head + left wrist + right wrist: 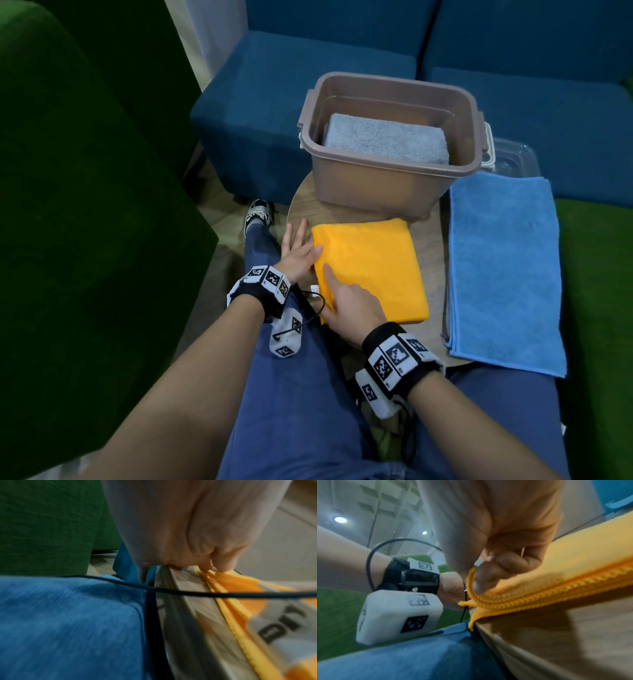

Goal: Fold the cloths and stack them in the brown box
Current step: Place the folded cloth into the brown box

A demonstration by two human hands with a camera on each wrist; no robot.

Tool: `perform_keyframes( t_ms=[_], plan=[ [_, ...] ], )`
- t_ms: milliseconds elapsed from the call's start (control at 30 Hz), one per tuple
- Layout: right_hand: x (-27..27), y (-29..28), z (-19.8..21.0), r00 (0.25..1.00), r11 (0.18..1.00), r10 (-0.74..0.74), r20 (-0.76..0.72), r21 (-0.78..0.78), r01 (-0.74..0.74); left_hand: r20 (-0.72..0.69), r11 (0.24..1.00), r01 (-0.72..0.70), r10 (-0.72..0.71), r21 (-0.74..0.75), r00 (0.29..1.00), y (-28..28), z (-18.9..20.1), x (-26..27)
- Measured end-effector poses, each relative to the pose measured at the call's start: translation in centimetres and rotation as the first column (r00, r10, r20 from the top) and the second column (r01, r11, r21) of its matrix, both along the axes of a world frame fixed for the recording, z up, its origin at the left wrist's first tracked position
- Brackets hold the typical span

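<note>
A folded orange cloth (373,267) lies on the small round wooden table (305,209), just in front of the brown box (376,185). A folded grey cloth (387,142) sits inside the box. My right hand (342,294) is on the orange cloth's near left corner. The right wrist view shows its curled fingers (488,580) pinching the stacked layers of the orange cloth (565,568). My left hand (301,253) lies flat at the cloth's left edge, fingers straight and thumb on the fabric. A blue cloth (503,267) lies spread out to the right.
A clear plastic lid (513,157) lies behind the blue cloth. A green sofa (85,205) stands close on the left, and a blue sofa (308,85) is behind the table. My legs in jeans (291,394) are under the table's near edge.
</note>
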State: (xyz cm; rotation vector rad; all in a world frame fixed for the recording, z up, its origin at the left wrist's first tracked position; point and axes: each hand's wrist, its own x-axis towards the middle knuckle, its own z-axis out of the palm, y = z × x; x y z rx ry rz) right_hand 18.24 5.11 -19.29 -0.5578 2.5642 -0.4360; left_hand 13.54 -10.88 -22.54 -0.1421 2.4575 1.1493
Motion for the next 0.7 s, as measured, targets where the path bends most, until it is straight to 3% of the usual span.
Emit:
perform_keyframes(
  t_ms=[67,200,333,400,500,700],
  plan=[
    [0.1,-0.1,0.0,0.999,0.999,0.028,0.024,-0.041,-0.027,-0.064,1.000,-0.006,0.004,-0.022,0.998,0.1,-0.1,0.2],
    [-3.4,1.2,0.6,0.993,0.986,-0.106,-0.060,-0.132,0.097,-0.084,0.998,0.012,-0.017,-0.059,0.996,0.0,-0.3,0.1],
    [-8.5,4.0,0.9,0.993,0.998,-0.058,-0.100,0.012,0.059,-0.101,0.995,0.017,-0.027,-0.096,0.994,0.2,-0.4,0.1],
    [-10.2,5.0,1.1,0.977,0.992,-0.126,-0.172,0.005,0.129,-0.082,0.993,0.031,-0.041,-0.118,0.996,0.2,-0.3,0.1],
    [-11.5,6.1,0.9,0.980,0.986,-0.151,-0.130,0.056,0.159,-0.064,0.990,0.036,-0.045,-0.136,0.997,0.3,-0.2,0.0],
    [-11.5,6.4,1.5,0.946,0.970,-0.235,-0.224,0.007,0.243,-0.053,0.988,0.018,-0.026,-0.151,0.998,0.4,-0.5,-0.1]
  ],
)
